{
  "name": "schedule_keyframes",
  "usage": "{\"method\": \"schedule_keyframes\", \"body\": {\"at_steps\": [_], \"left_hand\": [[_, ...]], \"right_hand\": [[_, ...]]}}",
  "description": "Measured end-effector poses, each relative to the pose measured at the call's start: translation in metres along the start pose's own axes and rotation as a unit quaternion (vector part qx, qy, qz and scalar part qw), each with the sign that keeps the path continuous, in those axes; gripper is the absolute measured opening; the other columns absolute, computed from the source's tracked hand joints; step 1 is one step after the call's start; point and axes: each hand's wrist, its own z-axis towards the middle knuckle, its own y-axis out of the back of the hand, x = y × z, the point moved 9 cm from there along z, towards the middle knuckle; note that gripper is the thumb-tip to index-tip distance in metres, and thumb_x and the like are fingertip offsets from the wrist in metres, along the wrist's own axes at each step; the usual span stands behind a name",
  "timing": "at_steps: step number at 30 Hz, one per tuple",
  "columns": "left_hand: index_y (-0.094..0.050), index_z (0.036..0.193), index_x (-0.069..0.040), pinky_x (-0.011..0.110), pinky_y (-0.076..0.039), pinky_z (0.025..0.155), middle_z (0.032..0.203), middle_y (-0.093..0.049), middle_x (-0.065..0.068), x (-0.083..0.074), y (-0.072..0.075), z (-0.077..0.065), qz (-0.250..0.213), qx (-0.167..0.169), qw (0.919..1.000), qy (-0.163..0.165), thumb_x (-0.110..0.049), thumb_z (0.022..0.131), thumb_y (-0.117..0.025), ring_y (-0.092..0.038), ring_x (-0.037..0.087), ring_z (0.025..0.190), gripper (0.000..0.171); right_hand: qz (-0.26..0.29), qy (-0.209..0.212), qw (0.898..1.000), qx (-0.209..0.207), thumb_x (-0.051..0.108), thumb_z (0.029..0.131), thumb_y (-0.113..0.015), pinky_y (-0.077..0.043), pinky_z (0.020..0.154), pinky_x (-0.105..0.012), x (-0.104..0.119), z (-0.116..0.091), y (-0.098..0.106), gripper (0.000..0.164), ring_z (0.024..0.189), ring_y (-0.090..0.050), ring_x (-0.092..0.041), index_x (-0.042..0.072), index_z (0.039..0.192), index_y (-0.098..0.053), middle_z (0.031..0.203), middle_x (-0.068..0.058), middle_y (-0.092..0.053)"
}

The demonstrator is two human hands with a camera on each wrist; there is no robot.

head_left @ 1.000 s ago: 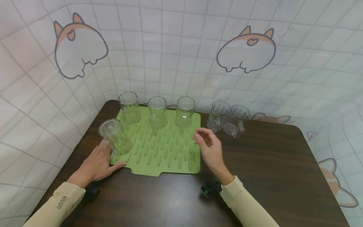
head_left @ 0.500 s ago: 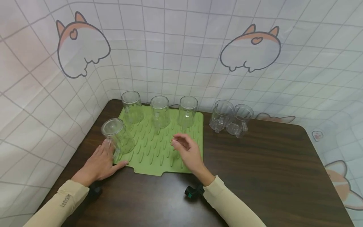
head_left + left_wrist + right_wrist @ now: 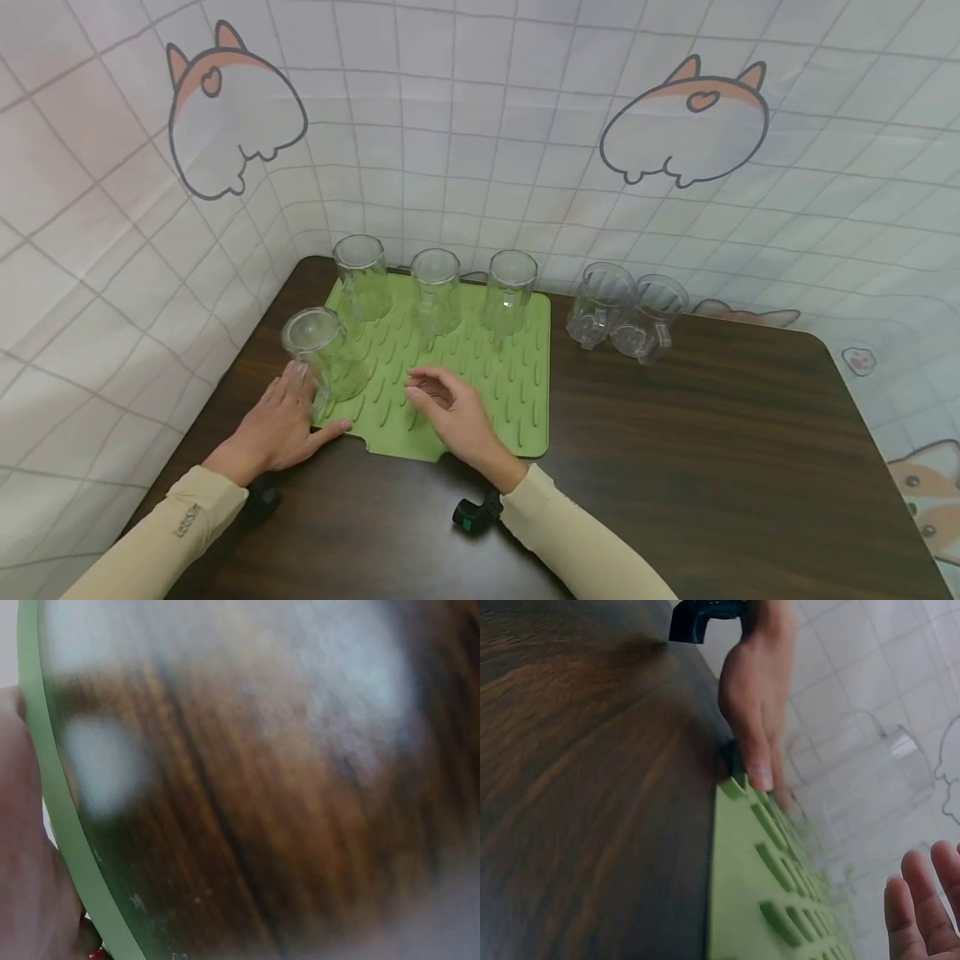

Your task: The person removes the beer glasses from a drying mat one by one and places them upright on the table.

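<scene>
My left hand (image 3: 277, 429) rests at the left front corner of a green ribbed drying mat (image 3: 517, 392), fingers straight and thumb spread along the front edge. Beside its fingertips a clear glass mug (image 3: 330, 354) stands on the mat, its handle towards that hand. Over the front middle of the mat hovers my right hand (image 3: 457, 417), fingers loosely curved and holding nothing. In the right wrist view its fingers (image 3: 922, 915) show at the lower right, with the left hand (image 3: 754, 712) at the mat's corner. The left wrist view mostly holds blurred brown tabletop and the mat's green edge (image 3: 56, 780).
Along the mat's back edge stand three more glass mugs, a left one (image 3: 363, 279), a middle one (image 3: 437, 292) and a right one (image 3: 510, 292). Two others, one mug (image 3: 600, 304) close against another (image 3: 648, 317), stand right of the mat on the dark table (image 3: 675, 467). A patterned cloth (image 3: 480, 125) hangs behind.
My right hand has moved left from the mat's right edge to over its front middle. The left hand stays at the corner. The head view has shifted slightly.
</scene>
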Motion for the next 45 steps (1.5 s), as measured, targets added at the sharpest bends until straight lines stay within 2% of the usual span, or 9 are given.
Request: {"method": "schedule_keyframes", "body": {"at_steps": [10, 14, 21, 25, 31, 36, 45], "left_hand": [[-0.018, 0.156, 0.021, 0.068, -0.02, 0.127, 0.165, -0.013, 0.043, 0.0, 0.002, 0.0, 0.009, 0.012, 0.9998, 0.011, -0.069, 0.1, -0.047, -0.009, 0.057, 0.157, 0.11], [-0.02, 0.156, 0.021, 0.068, -0.019, 0.127, 0.165, -0.013, 0.042, 0.002, 0.002, 0.0, 0.016, 0.014, 0.9997, 0.014, -0.069, 0.101, -0.046, -0.008, 0.057, 0.157, 0.108], [-0.02, 0.157, 0.018, 0.067, -0.018, 0.128, 0.166, -0.013, 0.04, 0.002, 0.003, 0.0, 0.015, 0.013, 0.9997, 0.016, -0.069, 0.101, -0.046, -0.007, 0.055, 0.158, 0.106], [-0.023, 0.156, 0.018, 0.068, -0.019, 0.128, 0.166, -0.014, 0.04, 0.002, 0.004, -0.001, 0.019, 0.011, 0.9997, 0.013, -0.068, 0.101, -0.046, -0.007, 0.056, 0.158, 0.105], [-0.016, 0.157, 0.018, 0.067, -0.02, 0.128, 0.167, -0.012, 0.04, 0.001, 0.002, -0.001, 0.022, 0.015, 0.9996, 0.008, -0.068, 0.102, -0.044, -0.006, 0.055, 0.158, 0.107], [-0.019, 0.156, 0.02, 0.067, -0.022, 0.127, 0.166, -0.014, 0.041, 0.0, 0.0, 0.0, 0.039, 0.027, 0.9989, -0.001, -0.063, 0.104, -0.044, -0.007, 0.056, 0.158, 0.101], [-0.03, 0.154, 0.018, 0.071, -0.021, 0.125, 0.162, -0.018, 0.045, 0.001, -0.004, -0.003, 0.04, 0.035, 0.9985, -0.015, -0.043, 0.104, -0.056, -0.006, 0.058, 0.157, 0.083]], "right_hand": [[-0.008, -0.009, 0.999, 0.04, 0.029, 0.107, -0.059, -0.056, 0.103, -0.023, -0.007, 0.012, -0.039, 0.04, 0.126, -0.067, -0.023, 0.017, 0.145, -0.06, 0.14, -0.012, -0.068], [0.006, -0.008, 0.999, 0.048, 0.029, 0.107, -0.058, -0.056, 0.102, -0.022, -0.008, 0.017, -0.053, 0.042, 0.126, -0.067, -0.023, 0.013, 0.146, -0.058, 0.141, -0.014, -0.067], [0.023, -0.003, 0.998, 0.05, 0.027, 0.107, -0.059, -0.056, 0.103, -0.022, -0.007, 0.024, -0.07, 0.038, 0.127, -0.067, -0.026, 0.016, 0.144, -0.06, 0.14, -0.016, -0.067], [0.025, 0.004, 0.998, 0.062, 0.025, 0.107, -0.059, -0.055, 0.105, -0.021, -0.005, 0.028, -0.08, 0.04, 0.128, -0.066, -0.026, 0.011, 0.144, -0.059, 0.14, -0.016, -0.067], [0.027, 0.019, 0.997, 0.065, 0.023, 0.106, -0.06, -0.055, 0.105, -0.023, 0.003, 0.035, -0.091, 0.038, 0.125, -0.068, -0.027, 0.009, 0.142, -0.061, 0.137, -0.015, -0.069], [0.001, 0.029, 0.997, 0.073, 0.023, 0.106, -0.06, -0.056, 0.104, -0.022, 0.005, 0.039, -0.1, 0.036, 0.123, -0.069, -0.023, 0.011, 0.14, -0.063, 0.136, -0.012, -0.07], [-0.03, 0.02, 0.995, 0.096, 0.027, 0.106, -0.061, -0.055, 0.104, -0.02, 0.003, 0.044, -0.119, 0.04, 0.124, -0.068, -0.018, 0.014, 0.144, -0.061, 0.14, -0.007, -0.068]]}}
